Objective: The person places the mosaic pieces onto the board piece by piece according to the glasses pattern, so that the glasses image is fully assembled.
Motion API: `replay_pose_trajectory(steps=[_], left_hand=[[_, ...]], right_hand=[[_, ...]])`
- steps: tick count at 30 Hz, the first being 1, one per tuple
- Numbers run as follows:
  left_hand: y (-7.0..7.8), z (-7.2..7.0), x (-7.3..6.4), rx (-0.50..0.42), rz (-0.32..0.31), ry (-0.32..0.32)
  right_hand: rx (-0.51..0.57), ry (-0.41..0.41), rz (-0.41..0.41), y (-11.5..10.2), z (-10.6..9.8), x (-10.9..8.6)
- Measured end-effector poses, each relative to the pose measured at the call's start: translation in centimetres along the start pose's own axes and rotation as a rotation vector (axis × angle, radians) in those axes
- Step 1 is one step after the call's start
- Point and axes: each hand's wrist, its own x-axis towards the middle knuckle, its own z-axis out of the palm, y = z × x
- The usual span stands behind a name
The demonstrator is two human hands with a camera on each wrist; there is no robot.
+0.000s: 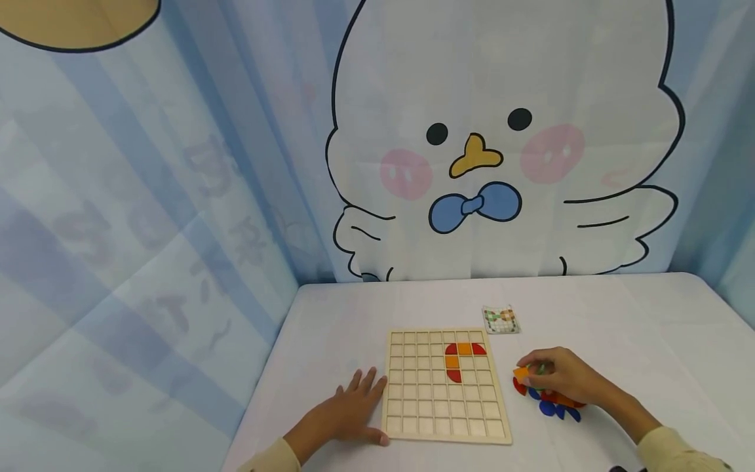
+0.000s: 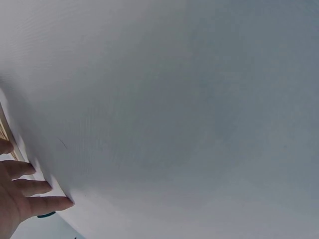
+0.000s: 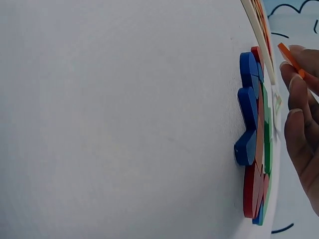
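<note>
My right hand [image 1: 560, 377] pinches an orange square tile [image 1: 521, 373] between thumb and fingers, above a pile of coloured tiles. In the right wrist view the orange tile [image 3: 291, 59] is held on edge, apart from the blue tiles [image 3: 247, 107] and red tiles [image 3: 250, 191] on the table. A wooden grid board [image 1: 433, 410] lies in the middle. Several of its upper right cells hold red rounded tiles [image 1: 453, 375] and orange squares [image 1: 464, 349]. Spread fingers of my left hand [image 1: 354, 410] rest at the board's left edge; the left wrist view shows those fingers [image 2: 37, 186] straight.
A small patterned card [image 1: 501, 320] lies beyond the board's upper right corner. Blue tiles [image 1: 548, 409] lie at the near side of the pile. The white table [image 1: 336, 314] ends against a curtain [image 1: 472, 249] printed with a cartoon bird.
</note>
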Motion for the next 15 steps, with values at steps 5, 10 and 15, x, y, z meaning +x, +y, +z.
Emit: replay_pose_trajectory(steps=[5, 10, 15], left_hand=[[-0.1, 0.1, 0.2, -0.015, -0.015, -0.003], [-0.1, 0.0, 0.0, -0.014, -0.021, -0.003], [0.0, 0.0, -0.1, -0.014, -0.016, 0.006]], right_hand=[[0.014, -0.018, -0.047, -0.2, 0.7, 0.5], [0.006, -0.033, -0.067, -0.6, 1.2, 1.2], [0.04, -0.038, -0.041, -1.2, 1.9, 1.5]])
